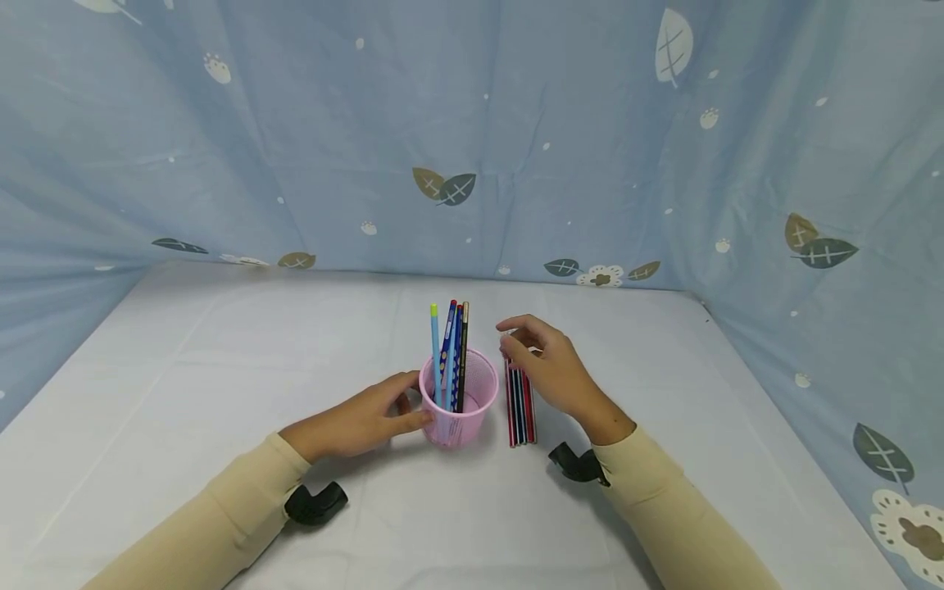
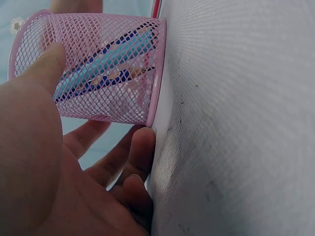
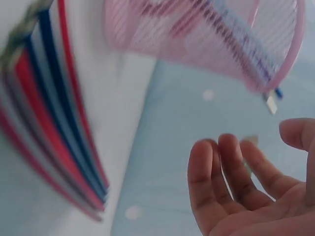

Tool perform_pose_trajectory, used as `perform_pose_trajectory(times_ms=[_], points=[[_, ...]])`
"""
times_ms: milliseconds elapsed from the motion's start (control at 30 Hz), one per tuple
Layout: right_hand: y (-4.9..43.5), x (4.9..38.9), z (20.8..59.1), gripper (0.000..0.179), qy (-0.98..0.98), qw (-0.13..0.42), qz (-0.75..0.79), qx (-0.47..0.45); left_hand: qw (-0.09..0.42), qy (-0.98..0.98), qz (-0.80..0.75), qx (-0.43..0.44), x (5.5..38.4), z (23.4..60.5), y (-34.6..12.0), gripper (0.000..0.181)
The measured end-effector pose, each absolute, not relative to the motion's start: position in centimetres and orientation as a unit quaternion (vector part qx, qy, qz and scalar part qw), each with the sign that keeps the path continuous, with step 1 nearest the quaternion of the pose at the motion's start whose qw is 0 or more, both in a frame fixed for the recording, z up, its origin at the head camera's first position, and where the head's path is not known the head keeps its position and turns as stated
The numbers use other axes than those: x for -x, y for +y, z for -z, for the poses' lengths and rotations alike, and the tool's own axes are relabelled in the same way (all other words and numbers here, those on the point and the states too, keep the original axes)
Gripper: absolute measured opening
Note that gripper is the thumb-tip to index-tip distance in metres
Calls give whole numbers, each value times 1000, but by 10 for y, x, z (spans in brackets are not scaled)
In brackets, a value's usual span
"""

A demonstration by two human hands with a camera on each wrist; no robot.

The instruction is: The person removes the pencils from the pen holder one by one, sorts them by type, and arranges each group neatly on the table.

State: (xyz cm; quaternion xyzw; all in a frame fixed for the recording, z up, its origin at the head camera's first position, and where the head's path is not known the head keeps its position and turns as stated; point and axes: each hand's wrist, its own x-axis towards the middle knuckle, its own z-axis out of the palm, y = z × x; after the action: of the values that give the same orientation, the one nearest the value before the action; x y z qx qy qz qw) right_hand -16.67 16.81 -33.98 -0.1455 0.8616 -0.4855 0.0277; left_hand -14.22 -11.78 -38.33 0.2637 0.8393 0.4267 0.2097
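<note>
A pink mesh pencil cup [image 1: 457, 430] stands upright on the table, with several pencils [image 1: 447, 360] leaning inside it, light blue, patterned dark blue and black. My left hand [image 1: 361, 418] holds the cup from its left side. The left wrist view shows the thumb [image 2: 49, 66] along the mesh and the fingers around the other side. To the right of the cup lies a row of striped pencils [image 1: 520, 410] in red and dark blue. Over the far end of that row hovers my right hand [image 1: 549, 365], its fingers loosely bent with nothing between them, as the right wrist view shows.
A white cloth covers the table [image 1: 243, 369]. Behind it and along both sides hangs a blue curtain [image 1: 332, 123] printed with leaves and flowers. Black wrist mounts [image 1: 317, 504] stick out from both sleeves close above the tabletop.
</note>
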Motion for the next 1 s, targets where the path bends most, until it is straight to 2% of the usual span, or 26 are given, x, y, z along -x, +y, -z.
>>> perform_pose_trajectory(times_ms=[167, 367, 500, 600, 767, 900, 1000], points=[[156, 155, 335, 31, 856, 29, 491, 163, 209, 840, -426, -262, 142, 383, -118, 64], [147, 147, 334, 41, 836, 92, 512, 172, 209, 841, -426, -260, 142, 383, -118, 64], [143, 143, 336, 57, 819, 141, 525, 184, 205, 842, -424, -263, 143, 384, -118, 64], [141, 140, 337, 75, 813, 165, 523, 194, 207, 842, -423, -263, 143, 385, -119, 64], [140, 139, 345, 97, 820, 177, 500, 215, 214, 840, -423, -266, 141, 384, -123, 58], [139, 139, 351, 102, 821, 178, 494, 225, 206, 837, -429, -269, 141, 381, -125, 54], [138, 138, 352, 100, 819, 178, 498, 223, 176, 846, -437, -249, 142, 376, -123, 46]])
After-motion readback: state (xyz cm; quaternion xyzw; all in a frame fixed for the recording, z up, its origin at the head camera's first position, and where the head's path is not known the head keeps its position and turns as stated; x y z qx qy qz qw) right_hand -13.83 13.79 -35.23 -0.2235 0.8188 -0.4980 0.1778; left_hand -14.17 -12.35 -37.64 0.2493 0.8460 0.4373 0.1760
